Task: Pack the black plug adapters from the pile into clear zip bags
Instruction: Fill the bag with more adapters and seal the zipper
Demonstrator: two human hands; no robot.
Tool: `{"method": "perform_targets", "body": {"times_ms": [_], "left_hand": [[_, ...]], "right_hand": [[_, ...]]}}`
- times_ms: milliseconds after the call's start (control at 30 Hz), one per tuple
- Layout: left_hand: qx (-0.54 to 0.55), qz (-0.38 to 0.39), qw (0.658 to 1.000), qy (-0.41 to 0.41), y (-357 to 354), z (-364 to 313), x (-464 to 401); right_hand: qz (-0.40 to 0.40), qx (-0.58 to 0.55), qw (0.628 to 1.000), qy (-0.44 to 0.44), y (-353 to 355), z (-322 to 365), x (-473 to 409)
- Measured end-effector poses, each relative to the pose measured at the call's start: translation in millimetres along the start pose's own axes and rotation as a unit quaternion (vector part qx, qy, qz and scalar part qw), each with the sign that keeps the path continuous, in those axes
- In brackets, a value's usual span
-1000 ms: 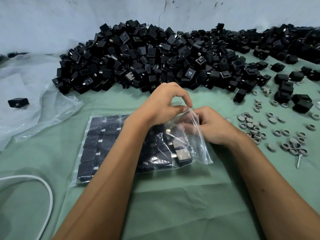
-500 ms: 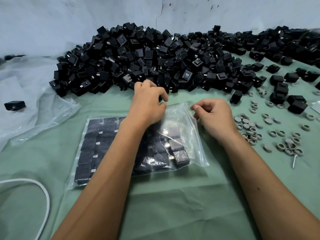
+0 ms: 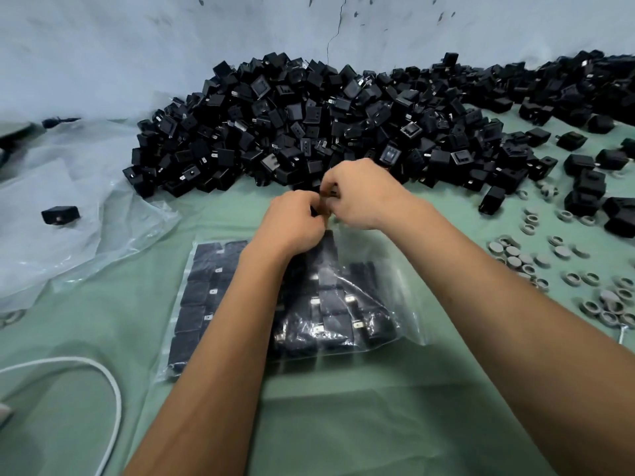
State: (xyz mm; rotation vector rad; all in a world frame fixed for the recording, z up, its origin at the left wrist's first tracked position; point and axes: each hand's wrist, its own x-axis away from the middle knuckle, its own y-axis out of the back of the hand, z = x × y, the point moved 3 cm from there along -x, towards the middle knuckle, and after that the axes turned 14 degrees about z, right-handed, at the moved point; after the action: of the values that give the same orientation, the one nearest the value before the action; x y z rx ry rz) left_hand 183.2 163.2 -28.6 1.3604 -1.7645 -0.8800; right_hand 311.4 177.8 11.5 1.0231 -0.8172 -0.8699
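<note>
My left hand (image 3: 295, 219) and right hand (image 3: 360, 195) meet, fingers curled, pinching the clear zip bag (image 3: 388, 304) mouth at its far edge, facing the pile (image 3: 309, 125).

Packing workshop (bulk adapter pile (image 3: 326, 132), cracked wall (image 3: 137, 46)).

No text, label, brand, number or sign can be read anywhere; the adapters (image 3: 319, 132) beyond the grip show only plain black faces.
</note>
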Motion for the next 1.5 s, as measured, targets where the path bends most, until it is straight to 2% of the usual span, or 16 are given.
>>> {"method": "perform_targets", "body": {"times_ms": [100, 300, 500, 700, 867, 967, 1033, 1133, 1233, 1367, 1500], "left_hand": [[0.003, -0.006, 0.999, 0.042, 6.7, 5.6, 2.0], [0.033, -0.037, 0.996, 0.073, 19.4, 13.6, 7.2], [0.057, -0.06, 0.994, 0.07, 22.3, 11.0, 10.8], [0.086, -0.101, 0.99, 0.04, 22.8, 4.6, 12.6], [0.119, -0.113, 0.984, -0.062, 15.6, -13.1, 9.8], [0.121, -0.073, 0.981, -0.133, 5.4, -28.3, 9.8], [0.09, -0.023, 0.979, -0.182, -0.8, -39.4, 10.7], [0.008, 0.044, 0.973, -0.228, -10.8, -51.2, 12.5], [-0.011, 0.062, 0.969, -0.24, -17.3, -54.8, 15.6], [-0.009, 0.061, 0.967, -0.248, -15.3, -53.3, 16.2], [-0.015, 0.046, 0.967, -0.25, -10.2, -49.6, 14.6]], "right_hand": [[0.023, 0.059, 0.998, 0.005, -10.9, 14.6, -18.0], [0.042, 0.052, 0.997, -0.036, -18.5, 29.5, -36.5], [0.041, 0.067, 0.997, -0.01, -19.1, 40.1, -35.3], [0.008, 0.039, 0.999, -0.034, -13.8, 29.0, -26.2], [-0.122, -0.077, 0.987, -0.077, 1.2, -7.8, 0.7], [-0.208, -0.177, 0.956, -0.108, 1.4, -45.0, 29.1], [-0.239, -0.268, 0.924, -0.133, -6.5, -67.8, 48.5], [-0.219, -0.383, 0.884, -0.158, -30.8, -88.4, 64.4], [-0.205, -0.448, 0.86, -0.133, -53.0, -93.9, 68.0], [-0.249, -0.463, 0.85, -0.043, -54.1, -92.9, 77.1], [-0.193, -0.475, 0.858, -0.024, -56.3, -88.5, 80.6]]}}
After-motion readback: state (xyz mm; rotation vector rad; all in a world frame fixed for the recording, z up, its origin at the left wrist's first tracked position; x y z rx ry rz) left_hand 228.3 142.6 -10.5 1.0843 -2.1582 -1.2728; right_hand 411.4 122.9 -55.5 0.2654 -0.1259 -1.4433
